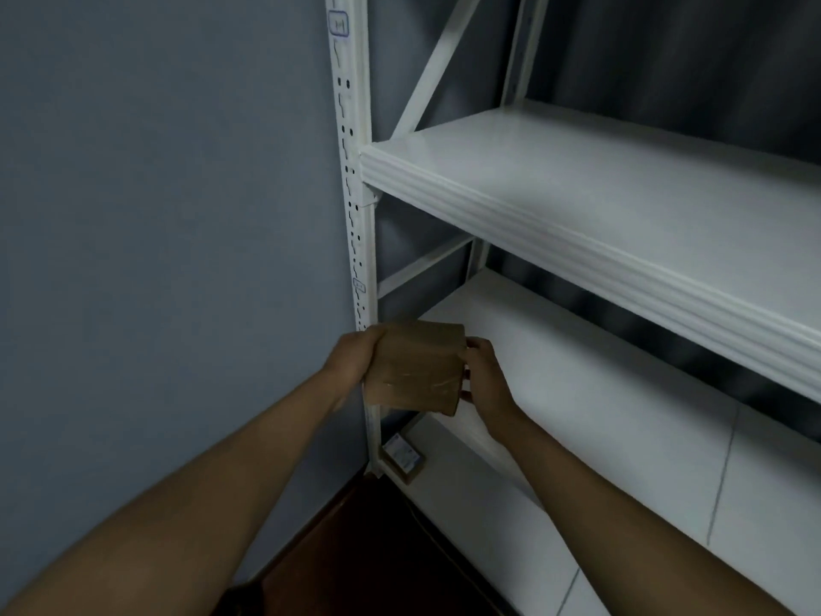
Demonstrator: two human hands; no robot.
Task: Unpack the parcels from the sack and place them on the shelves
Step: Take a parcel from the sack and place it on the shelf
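Parcel in both my hands, a small brown cardboard box with clear tape across its near face, held low in the middle of the frame. My left hand wraps its left edge, fingers curled round and out of sight behind the box. My right hand pinches the right edge, fingertips showing at the top corner and thumb tucked in lower down. Firm hold on both sides, nothing slack.

It hangs in the air just at the front left corner of the lower shelf, right beside the white slotted upright that runs up the centre-left of the frame. It isn't resting on anything yet, as far as I can tell.

So I judge this to be the placing step: box out of the sack, coming to the rack. No sack in view from here.

Above, toward the upper right, the upper shelf juts out with its ribbed front lip. Below my hands, another parcel with a white label sits on a level lower down, just beside the foot of the upright.

Next move, I reckon: carry the box forward and right, over the lower shelf's front edge, keeping clear of the upright on the left, set it flat and let both hands go.
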